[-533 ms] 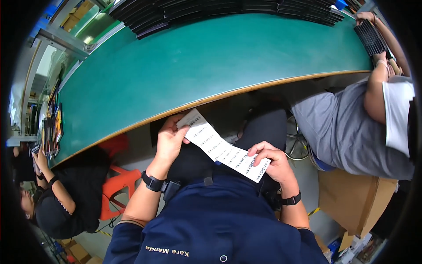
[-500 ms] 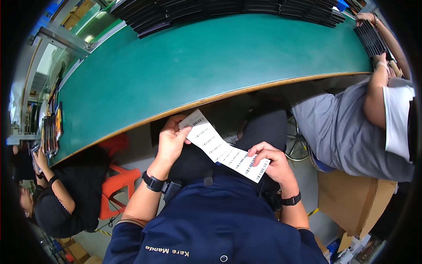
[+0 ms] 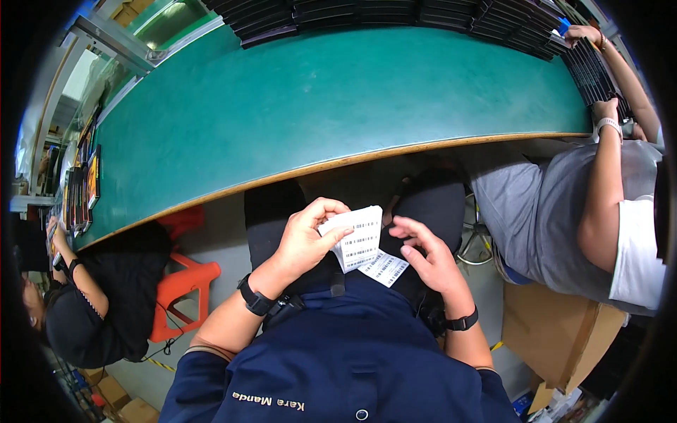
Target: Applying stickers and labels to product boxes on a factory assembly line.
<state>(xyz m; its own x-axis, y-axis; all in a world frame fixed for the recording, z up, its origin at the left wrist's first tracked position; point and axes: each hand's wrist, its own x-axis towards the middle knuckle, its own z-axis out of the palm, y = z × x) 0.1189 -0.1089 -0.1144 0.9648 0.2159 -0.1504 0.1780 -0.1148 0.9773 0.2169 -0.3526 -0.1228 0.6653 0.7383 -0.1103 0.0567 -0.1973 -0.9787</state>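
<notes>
Over my lap, below the table's front edge, my left hand [image 3: 314, 236] grips a white barcode label strip [image 3: 364, 236] between thumb and fingers. The strip is folded over itself, with several rows of black barcodes facing up. Its lower end [image 3: 384, 268] sticks out at an angle beneath the folded part. To the right of the strip, my right hand [image 3: 427, 254] is open, fingers apart and slightly curled, with nothing in it. A small gap separates it from the labels.
The green table [image 3: 338, 99] has a wooden edge. Stacks of black cases [image 3: 395, 17] line its far side. At right, a co-worker [image 3: 536, 204] holds black cases [image 3: 591, 70]; another person [image 3: 99, 296] sits left near an orange stool [image 3: 187, 296]. A cardboard box [image 3: 550, 331] stands lower right.
The label strip was stretched between both hands; now it is folded in my left hand. My right hand has let go of its lower end and opened. The view has shifted slightly.
</notes>
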